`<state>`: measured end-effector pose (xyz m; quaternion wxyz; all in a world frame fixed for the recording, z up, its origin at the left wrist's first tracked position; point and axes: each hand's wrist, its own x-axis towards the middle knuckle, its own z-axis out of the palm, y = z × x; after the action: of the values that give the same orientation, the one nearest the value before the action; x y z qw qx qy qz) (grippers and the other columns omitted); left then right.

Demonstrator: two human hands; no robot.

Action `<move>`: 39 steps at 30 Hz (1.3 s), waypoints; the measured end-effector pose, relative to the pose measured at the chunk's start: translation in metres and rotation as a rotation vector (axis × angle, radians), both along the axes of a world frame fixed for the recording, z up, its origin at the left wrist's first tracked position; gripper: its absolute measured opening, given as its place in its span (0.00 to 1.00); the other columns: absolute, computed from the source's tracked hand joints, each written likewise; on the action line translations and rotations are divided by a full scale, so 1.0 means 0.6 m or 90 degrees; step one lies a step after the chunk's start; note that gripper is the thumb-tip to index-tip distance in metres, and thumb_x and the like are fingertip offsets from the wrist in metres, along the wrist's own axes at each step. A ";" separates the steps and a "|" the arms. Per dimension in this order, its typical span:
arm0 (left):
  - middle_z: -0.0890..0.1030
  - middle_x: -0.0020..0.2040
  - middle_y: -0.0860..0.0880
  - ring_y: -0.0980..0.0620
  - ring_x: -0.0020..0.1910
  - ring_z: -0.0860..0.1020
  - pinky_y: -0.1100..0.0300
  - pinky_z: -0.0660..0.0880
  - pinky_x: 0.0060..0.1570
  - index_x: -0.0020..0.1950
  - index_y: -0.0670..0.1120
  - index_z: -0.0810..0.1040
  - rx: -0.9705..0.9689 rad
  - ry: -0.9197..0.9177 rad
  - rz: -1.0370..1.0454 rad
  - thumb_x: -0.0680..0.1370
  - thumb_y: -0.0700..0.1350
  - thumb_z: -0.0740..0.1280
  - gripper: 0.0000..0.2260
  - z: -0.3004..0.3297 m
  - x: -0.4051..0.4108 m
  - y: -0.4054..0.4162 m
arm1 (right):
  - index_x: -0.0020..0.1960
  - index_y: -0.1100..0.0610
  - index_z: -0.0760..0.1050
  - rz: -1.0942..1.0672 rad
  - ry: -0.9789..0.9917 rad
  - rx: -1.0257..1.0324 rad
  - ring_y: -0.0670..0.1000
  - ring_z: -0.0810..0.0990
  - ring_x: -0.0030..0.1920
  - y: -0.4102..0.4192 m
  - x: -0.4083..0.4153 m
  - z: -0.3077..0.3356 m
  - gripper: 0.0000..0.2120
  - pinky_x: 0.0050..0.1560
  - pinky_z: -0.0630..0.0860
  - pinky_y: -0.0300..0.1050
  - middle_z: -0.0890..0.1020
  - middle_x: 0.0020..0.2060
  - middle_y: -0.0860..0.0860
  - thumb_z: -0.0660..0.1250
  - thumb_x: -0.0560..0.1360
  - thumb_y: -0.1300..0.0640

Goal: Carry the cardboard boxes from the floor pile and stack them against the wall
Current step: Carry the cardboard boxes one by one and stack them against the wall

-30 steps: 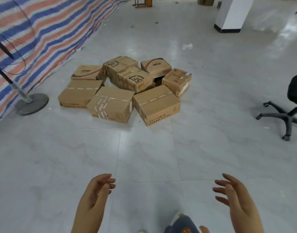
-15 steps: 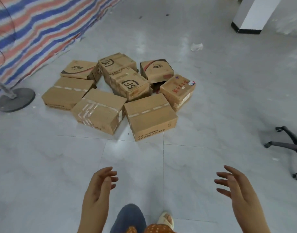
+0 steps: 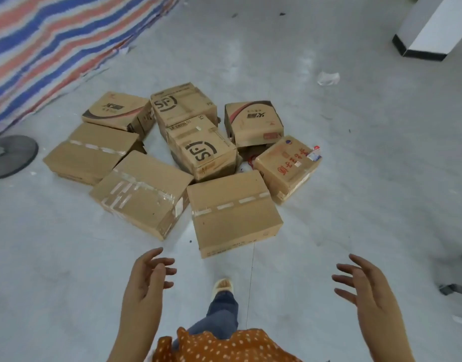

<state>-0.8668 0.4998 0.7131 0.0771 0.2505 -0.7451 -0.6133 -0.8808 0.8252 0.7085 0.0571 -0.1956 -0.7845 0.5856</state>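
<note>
"SF" on two boxes (image 3: 206,150)

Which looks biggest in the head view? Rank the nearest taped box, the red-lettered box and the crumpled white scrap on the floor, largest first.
1. Nearest taped box
2. Red-lettered box, though it lies farther from the camera, so the gap may be exaggerated
3. Crumpled white scrap, far smaller even allowing for its distance

Bright diffuse light, faint shadows, soft blur, wide-angle edge warping

Single head-worn view, angled forward and down, near the floor pile (image 3: 182,163).
</note>
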 end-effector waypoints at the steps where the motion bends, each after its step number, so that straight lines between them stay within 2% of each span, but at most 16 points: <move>1: 0.80 0.50 0.51 0.50 0.48 0.80 0.59 0.75 0.42 0.54 0.57 0.72 -0.003 0.003 -0.004 0.81 0.41 0.56 0.11 0.007 -0.045 -0.003 | 0.56 0.44 0.73 -0.004 0.002 0.007 0.46 0.83 0.45 -0.001 -0.044 0.007 0.13 0.42 0.81 0.40 0.82 0.48 0.48 0.55 0.82 0.59; 8: 0.80 0.49 0.55 0.56 0.47 0.80 0.61 0.76 0.44 0.55 0.56 0.73 -0.034 -0.056 -0.017 0.82 0.43 0.57 0.10 -0.019 -0.250 -0.015 | 0.60 0.47 0.70 0.047 -0.074 0.079 0.46 0.82 0.47 0.005 -0.299 -0.005 0.10 0.43 0.81 0.39 0.80 0.51 0.44 0.54 0.82 0.53; 12: 0.80 0.50 0.56 0.56 0.48 0.80 0.58 0.76 0.49 0.59 0.54 0.72 -0.070 -0.132 -0.002 0.81 0.43 0.58 0.10 -0.086 -0.320 -0.005 | 0.61 0.48 0.69 0.123 -0.150 0.092 0.50 0.81 0.50 0.015 -0.426 -0.054 0.10 0.52 0.78 0.49 0.79 0.53 0.48 0.54 0.82 0.53; 14: 0.79 0.52 0.53 0.53 0.51 0.79 0.54 0.76 0.53 0.61 0.53 0.71 -0.083 -0.189 0.006 0.81 0.44 0.58 0.10 -0.133 -0.358 0.004 | 0.61 0.48 0.70 0.167 -0.195 0.093 0.50 0.81 0.50 0.028 -0.492 -0.096 0.10 0.53 0.78 0.50 0.80 0.52 0.47 0.55 0.82 0.53; 16: 0.78 0.54 0.50 0.49 0.53 0.78 0.54 0.75 0.54 0.61 0.53 0.71 -0.082 -0.257 0.024 0.81 0.44 0.59 0.10 -0.193 -0.396 0.014 | 0.61 0.48 0.70 0.207 -0.250 0.106 0.49 0.81 0.50 0.042 -0.554 -0.156 0.09 0.52 0.78 0.49 0.80 0.52 0.48 0.56 0.82 0.54; 20: 0.77 0.54 0.49 0.51 0.50 0.75 0.63 0.71 0.41 0.66 0.50 0.69 -0.083 -0.389 0.058 0.81 0.45 0.60 0.14 -0.341 -0.472 0.037 | 0.61 0.51 0.69 0.279 -0.382 0.165 0.50 0.80 0.48 0.067 -0.658 -0.311 0.10 0.51 0.76 0.49 0.79 0.54 0.54 0.56 0.82 0.54; 22: 0.76 0.54 0.47 0.51 0.48 0.75 0.63 0.70 0.40 0.69 0.48 0.67 -0.066 -0.457 0.065 0.81 0.46 0.59 0.16 -0.423 -0.506 0.043 | 0.63 0.54 0.69 0.300 -0.449 0.193 0.53 0.80 0.50 0.073 -0.697 -0.395 0.12 0.54 0.77 0.52 0.79 0.55 0.56 0.57 0.81 0.55; 25: 0.76 0.55 0.46 0.49 0.48 0.75 0.61 0.69 0.41 0.71 0.47 0.65 -0.059 -0.538 0.067 0.81 0.47 0.58 0.18 -0.562 -0.551 0.044 | 0.66 0.57 0.69 0.329 -0.521 0.245 0.56 0.79 0.54 0.082 -0.748 -0.539 0.15 0.54 0.76 0.53 0.78 0.57 0.56 0.56 0.82 0.54; 29: 0.75 0.59 0.46 0.49 0.51 0.74 0.64 0.68 0.41 0.73 0.46 0.63 -0.071 -0.574 0.088 0.81 0.46 0.57 0.20 -0.759 -0.577 0.034 | 0.68 0.59 0.68 0.365 -0.556 0.291 0.60 0.75 0.61 0.075 -0.798 -0.750 0.17 0.61 0.70 0.54 0.75 0.63 0.59 0.55 0.82 0.55; 31: 0.72 0.65 0.42 0.45 0.58 0.73 0.61 0.69 0.49 0.73 0.43 0.63 -0.132 -0.583 0.083 0.80 0.45 0.58 0.21 -0.846 -0.568 0.024 | 0.72 0.59 0.64 0.352 -0.562 0.313 0.61 0.71 0.65 0.069 -0.816 -0.843 0.20 0.60 0.66 0.50 0.71 0.68 0.59 0.55 0.81 0.55; 33: 0.69 0.66 0.38 0.39 0.63 0.70 0.53 0.69 0.55 0.70 0.38 0.64 -0.184 -0.612 0.078 0.79 0.44 0.58 0.20 -0.921 -0.555 0.015 | 0.75 0.57 0.59 0.312 -0.571 0.316 0.60 0.69 0.67 0.071 -0.823 -0.926 0.23 0.57 0.66 0.48 0.69 0.70 0.58 0.55 0.82 0.52; 35: 0.71 0.63 0.34 0.36 0.57 0.72 0.48 0.72 0.53 0.62 0.34 0.67 -0.178 -0.638 0.111 0.79 0.43 0.57 0.17 -0.978 -0.549 0.006 | 0.75 0.57 0.59 0.293 -0.578 0.323 0.60 0.71 0.65 0.082 -0.819 -0.990 0.24 0.53 0.67 0.48 0.70 0.69 0.58 0.53 0.82 0.50; 36: 0.73 0.60 0.35 0.37 0.53 0.73 0.50 0.71 0.48 0.59 0.35 0.68 -0.161 -0.652 0.140 0.79 0.44 0.56 0.15 -0.997 -0.549 0.004 | 0.73 0.58 0.62 0.287 -0.579 0.329 0.60 0.72 0.60 0.087 -0.813 -1.012 0.23 0.51 0.67 0.48 0.72 0.67 0.59 0.53 0.81 0.50; 39: 0.74 0.53 0.43 0.41 0.50 0.72 0.54 0.67 0.45 0.62 0.38 0.71 -0.144 -0.671 0.223 0.80 0.45 0.54 0.16 -1.028 -0.553 0.000 | 0.66 0.61 0.68 0.268 -0.556 0.373 0.58 0.71 0.48 0.101 -0.800 -1.042 0.19 0.44 0.67 0.49 0.76 0.56 0.60 0.52 0.81 0.52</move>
<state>-1.1987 0.4997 0.0965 -0.1783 0.6331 -0.6911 -0.2996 -1.3610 0.8858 0.0836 -0.3388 -0.2353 -0.8871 0.2071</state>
